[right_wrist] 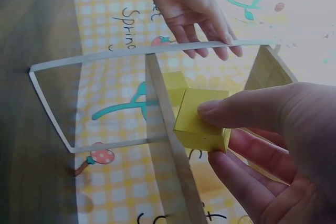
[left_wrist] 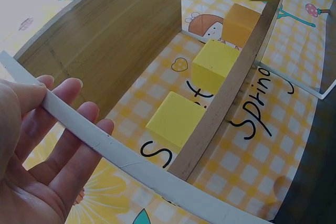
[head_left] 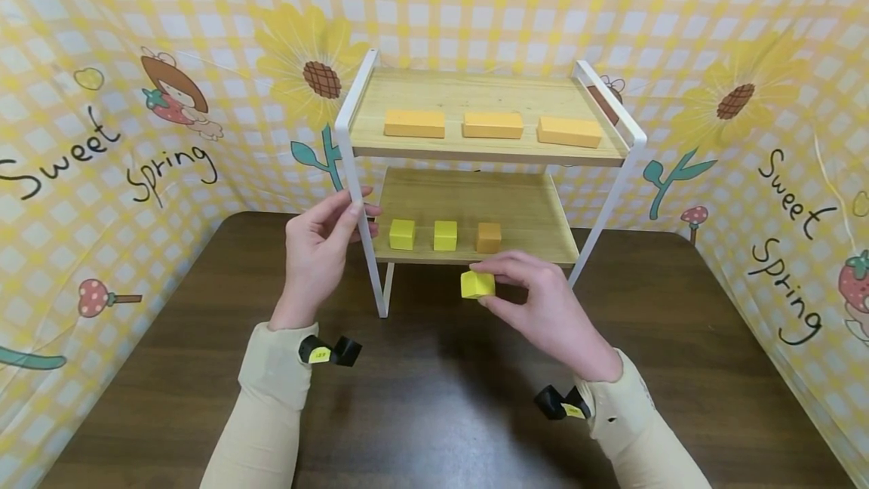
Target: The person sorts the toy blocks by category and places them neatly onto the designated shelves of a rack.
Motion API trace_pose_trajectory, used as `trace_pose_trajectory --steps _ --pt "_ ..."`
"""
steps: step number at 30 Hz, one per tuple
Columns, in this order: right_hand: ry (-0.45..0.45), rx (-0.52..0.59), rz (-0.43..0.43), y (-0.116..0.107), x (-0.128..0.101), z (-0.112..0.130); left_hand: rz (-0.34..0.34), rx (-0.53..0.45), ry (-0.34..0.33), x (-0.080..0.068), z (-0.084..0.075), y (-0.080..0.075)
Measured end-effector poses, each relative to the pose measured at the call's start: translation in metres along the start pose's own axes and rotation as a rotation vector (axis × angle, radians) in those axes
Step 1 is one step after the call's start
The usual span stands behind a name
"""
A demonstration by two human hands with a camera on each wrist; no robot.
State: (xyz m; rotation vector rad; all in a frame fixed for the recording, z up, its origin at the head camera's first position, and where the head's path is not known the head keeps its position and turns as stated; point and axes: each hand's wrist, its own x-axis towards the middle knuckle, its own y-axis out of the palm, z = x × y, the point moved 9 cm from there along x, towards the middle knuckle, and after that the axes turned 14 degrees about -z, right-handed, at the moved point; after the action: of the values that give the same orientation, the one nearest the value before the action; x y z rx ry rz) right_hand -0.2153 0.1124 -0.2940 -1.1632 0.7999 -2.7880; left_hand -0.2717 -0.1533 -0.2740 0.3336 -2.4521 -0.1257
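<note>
My right hand pinches a yellow cube between thumb and fingers, in front of the lower shelf's front edge. On that lower shelf of a small two-tier rack stand two yellow cubes, a left one and a middle one, with an orange cube to their right. My left hand holds the rack's white left side frame, its thumb on the near side and fingertips beyond it. In the right wrist view, the held cube partly hides the cubes behind it.
Three orange rectangular blocks, left, middle and right, lie in a row on the upper shelf. The rack stands on a dark wooden table. Yellow checked cloth surrounds the table's back and sides.
</note>
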Motion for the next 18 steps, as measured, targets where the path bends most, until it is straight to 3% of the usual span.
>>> trace_pose_trajectory --steps 18 --pt "-0.001 -0.083 -0.085 -0.032 0.006 -0.002 -0.008 0.019 0.004 -0.001 0.000 0.000"
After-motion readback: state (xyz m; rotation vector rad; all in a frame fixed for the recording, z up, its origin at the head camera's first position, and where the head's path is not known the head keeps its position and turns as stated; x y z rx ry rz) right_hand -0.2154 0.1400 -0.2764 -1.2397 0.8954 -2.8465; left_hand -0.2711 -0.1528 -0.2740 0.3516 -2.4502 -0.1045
